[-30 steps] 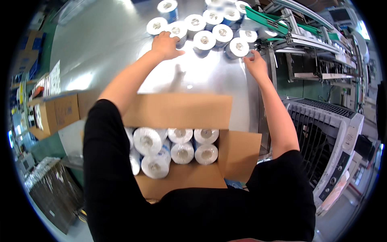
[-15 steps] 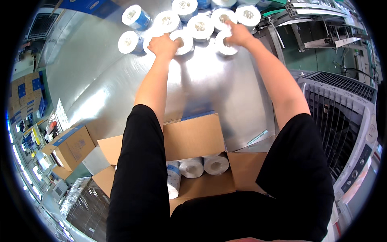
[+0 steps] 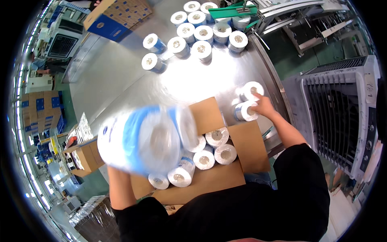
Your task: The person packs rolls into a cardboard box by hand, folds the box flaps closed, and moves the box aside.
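Observation:
Two plastic-wrapped paper rolls, white with blue bands, are blurred in mid-air over the left part of an open cardboard box. My left forearm reaches up behind them; they hide the hand that holds them. At the table's right side, my right hand grips two more rolls together, its fingers at their core holes. The box stands in front of me with its flaps spread, holding several wrapped rolls inside.
Farther off on the metal table stand several upright rolls, with a blue and brown carton to their left. A green and metal conveyor frame borders the far right. A grey slatted machine stands at right.
Both hands have come back from the far group of rolls. The left has lifted two rolls over the box; the right has brought two nearer along the table's right side.

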A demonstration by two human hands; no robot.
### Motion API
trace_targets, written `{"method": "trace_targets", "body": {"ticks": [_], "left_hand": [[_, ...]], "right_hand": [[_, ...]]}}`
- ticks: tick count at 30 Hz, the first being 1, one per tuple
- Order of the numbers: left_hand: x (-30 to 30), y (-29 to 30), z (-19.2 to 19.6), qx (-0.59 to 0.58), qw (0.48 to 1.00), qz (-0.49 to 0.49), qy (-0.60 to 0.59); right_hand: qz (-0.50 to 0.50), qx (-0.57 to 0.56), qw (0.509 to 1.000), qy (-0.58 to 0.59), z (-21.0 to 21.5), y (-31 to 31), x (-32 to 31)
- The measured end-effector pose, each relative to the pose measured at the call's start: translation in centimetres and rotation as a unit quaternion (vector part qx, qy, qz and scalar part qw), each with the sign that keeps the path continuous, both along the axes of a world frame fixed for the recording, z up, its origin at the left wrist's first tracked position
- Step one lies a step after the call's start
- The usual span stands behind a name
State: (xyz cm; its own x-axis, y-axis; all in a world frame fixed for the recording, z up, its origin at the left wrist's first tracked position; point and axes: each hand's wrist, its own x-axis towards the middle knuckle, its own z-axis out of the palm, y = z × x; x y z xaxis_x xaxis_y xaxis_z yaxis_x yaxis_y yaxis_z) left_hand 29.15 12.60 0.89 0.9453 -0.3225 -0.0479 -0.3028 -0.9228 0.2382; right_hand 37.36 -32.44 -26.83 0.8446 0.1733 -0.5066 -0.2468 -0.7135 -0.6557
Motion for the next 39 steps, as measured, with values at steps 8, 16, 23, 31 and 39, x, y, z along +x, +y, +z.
{"method": "trace_targets", "body": {"ticks": [8,16,23,31,39], "left_hand": [[-12.1,-10.2,-3.0,-0.061,0.991,0.025,0.120],[-13.5,-10.0,-10.1,0.014,0.997,-0.069,0.046],[-13.9,-10.0,-9.8,-0.002,0.987,-0.100,0.122],[-22.2,2.0,-6.4,-0.113,0.932,0.339,-0.060],[-29.2,1.7,-5.4,-0.012,0.882,0.466,0.075]], "right_hand": [[-0.112,0.246,0.937,-0.222,22.1,2.9,-0.2],[0.362,0.055,0.922,-0.127,29.1,8.9,-13.2],[0.494,-0.164,0.846,-0.116,15.6,14.4,-14.1],[0.031,-0.121,0.845,-0.520,19.4,5.2,-13.7],[0.098,0.229,0.968,-0.024,19.1,12.2,-12.6]]}}
